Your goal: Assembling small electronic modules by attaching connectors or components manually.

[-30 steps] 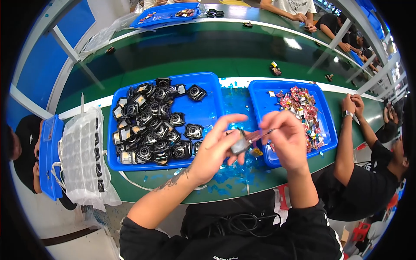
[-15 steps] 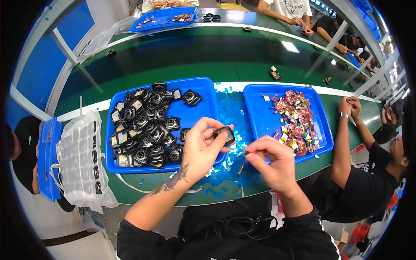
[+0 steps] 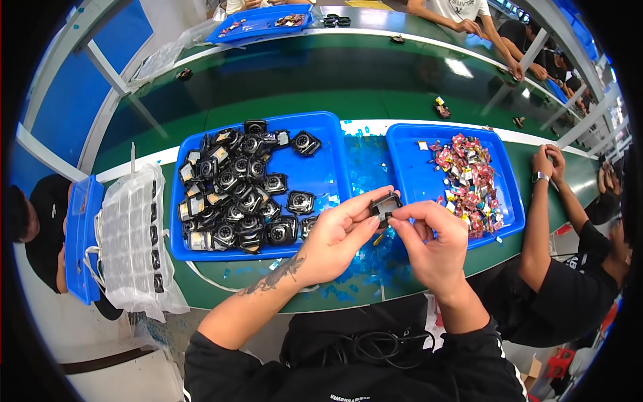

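My left hand (image 3: 335, 244) holds a small black smartwatch case (image 3: 384, 205) by its edge, tilted so its hollow grey inside shows. The thumb and forefinger of my right hand (image 3: 437, 244) are pinched together at the case's near right edge; whatever is between them is hidden. To the left, a blue tray (image 3: 321, 187) holds a heap of similar black watch cases (image 3: 244, 184), some with round sensor backs facing up. On the right, another blue tray (image 3: 410, 161) contains a pile of small red, yellow and silver parts (image 3: 469, 181).
Blue film scraps (image 3: 368, 161) litter the green table between the trays. A stack of clear plastic blister trays (image 3: 130, 241) stands at the left. Across a white rail (image 3: 362, 126) runs a green belt (image 3: 301, 87) with a few loose parts. A co-worker's arms (image 3: 539, 221) are at right.
The watch case has moved right and turned, its hollow side now showing. My right fingers, apart from it before, now meet its edge. The whole view has shifted slightly.
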Available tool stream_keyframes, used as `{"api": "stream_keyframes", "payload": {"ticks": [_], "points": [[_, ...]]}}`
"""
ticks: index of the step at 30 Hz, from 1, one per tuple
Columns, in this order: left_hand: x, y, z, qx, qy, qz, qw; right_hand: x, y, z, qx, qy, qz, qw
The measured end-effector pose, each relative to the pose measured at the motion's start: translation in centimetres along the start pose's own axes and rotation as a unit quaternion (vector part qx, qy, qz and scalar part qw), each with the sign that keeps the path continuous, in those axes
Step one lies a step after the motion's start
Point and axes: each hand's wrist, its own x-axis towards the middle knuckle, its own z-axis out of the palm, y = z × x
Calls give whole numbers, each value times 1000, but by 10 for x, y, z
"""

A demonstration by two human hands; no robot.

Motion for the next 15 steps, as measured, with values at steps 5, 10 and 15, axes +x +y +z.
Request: {"api": "stream_keyframes", "payload": {"ticks": [5,10,15], "points": [[-1,-6,3,-64,-11,22,998,3,-13,-4,-9,-18,0,1000],[-2,-15,2,-46,-20,29,998,7,-16,-6,-28,-40,-5,999],[-1,-15,3,-57,-31,35,997,8,-13,-4,-27,-49,13,998]]}}
